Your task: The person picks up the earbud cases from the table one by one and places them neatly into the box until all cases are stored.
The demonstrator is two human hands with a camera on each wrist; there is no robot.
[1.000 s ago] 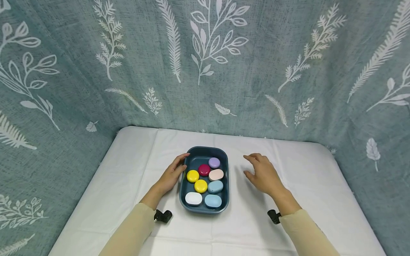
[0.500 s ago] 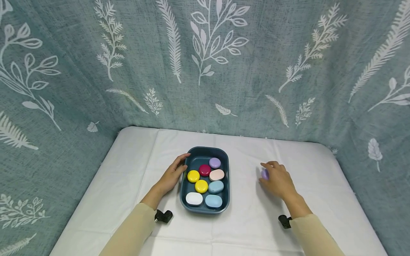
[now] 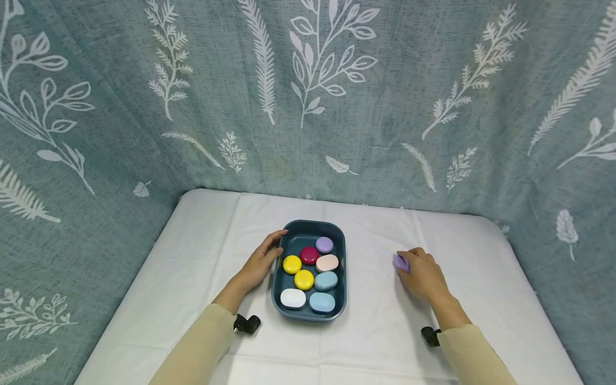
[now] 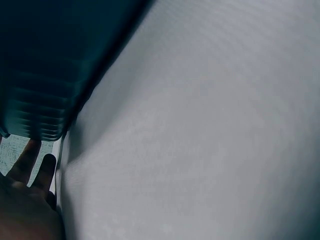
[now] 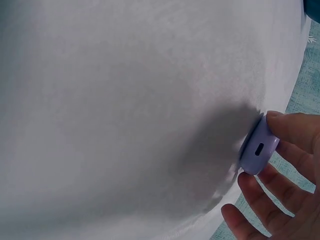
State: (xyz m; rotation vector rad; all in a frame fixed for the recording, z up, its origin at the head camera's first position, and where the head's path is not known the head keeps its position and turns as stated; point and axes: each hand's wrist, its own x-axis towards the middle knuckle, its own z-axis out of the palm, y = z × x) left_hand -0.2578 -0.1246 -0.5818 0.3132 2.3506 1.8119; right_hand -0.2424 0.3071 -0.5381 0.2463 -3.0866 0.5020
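Note:
In the head view a dark blue tray (image 3: 310, 316) sits mid-table, with my left hand (image 3: 257, 264) against its left side. The left fingers are fairly straight and touch the rim and wall; in the left wrist view the fingertips (image 4: 33, 145) reach the tray's ribbed side (image 4: 37, 110). To the right of the tray, my right hand (image 3: 423, 275) pinches a small purple earbud case (image 3: 401, 262) between thumb and fingers. The right wrist view shows this case (image 5: 259, 147) standing on edge close over the cloth, its charging slot facing the camera.
Inside the tray lie several rounded cases: a purple one (image 3: 324, 245), a dark red one (image 3: 309, 255), a pink one (image 3: 327, 263), yellow, light blue and a white one (image 3: 293, 299). White cloth (image 3: 366, 342) covers the table; a patterned green curtain (image 3: 269, 160) surrounds it.
My right hand has moved right, away from the tray, and its fingers have closed in. The purple earbud case, out of sight a second ago, shows between them. The left hand stays put.

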